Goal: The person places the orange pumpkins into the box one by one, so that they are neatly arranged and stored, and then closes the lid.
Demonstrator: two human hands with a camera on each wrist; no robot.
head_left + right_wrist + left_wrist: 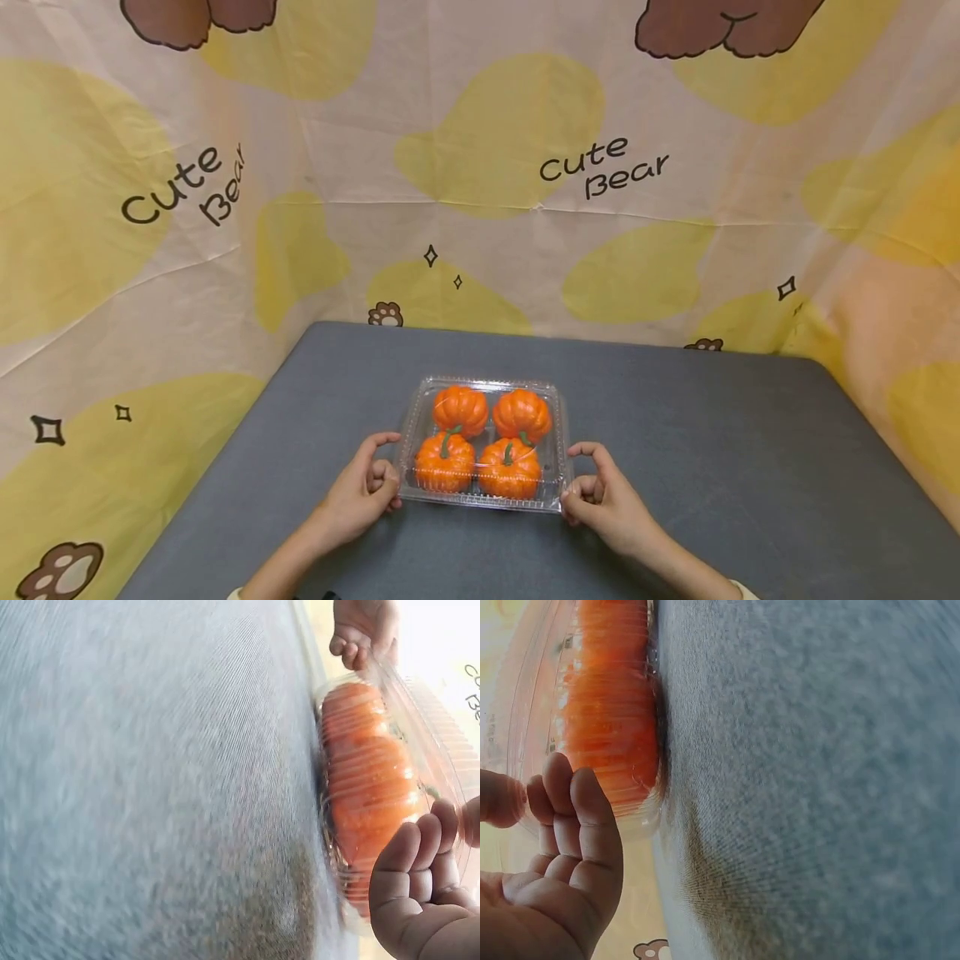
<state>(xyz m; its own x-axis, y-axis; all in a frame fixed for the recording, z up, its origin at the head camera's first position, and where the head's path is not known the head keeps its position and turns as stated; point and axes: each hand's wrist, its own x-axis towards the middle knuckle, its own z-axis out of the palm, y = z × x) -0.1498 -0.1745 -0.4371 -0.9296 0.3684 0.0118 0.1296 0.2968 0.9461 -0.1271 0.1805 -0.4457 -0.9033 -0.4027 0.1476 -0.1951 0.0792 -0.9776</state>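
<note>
A clear plastic clamshell box (480, 502) sits at the middle of the table, its lid down. Inside show several small orange pumpkins (444, 463) with green stems, in two rows. At the box's left side, my left hand (363, 493) pinches the rim near the front corner between thumb and fingers, the index finger stretched along the edge. My right hand (613, 505) grips the opposite rim in the same way. The left wrist view has the ribbed wall (634, 823) close to the fingertips (585, 791); in the right wrist view both hands flank the box.
The dark grey tabletop (712, 450) spreads around the box on all sides. Behind it and to both sides hangs a cream and yellow cloth (487, 167) printed with bears, paws and lettering. A small black object (330, 595) shows at the bottom edge.
</note>
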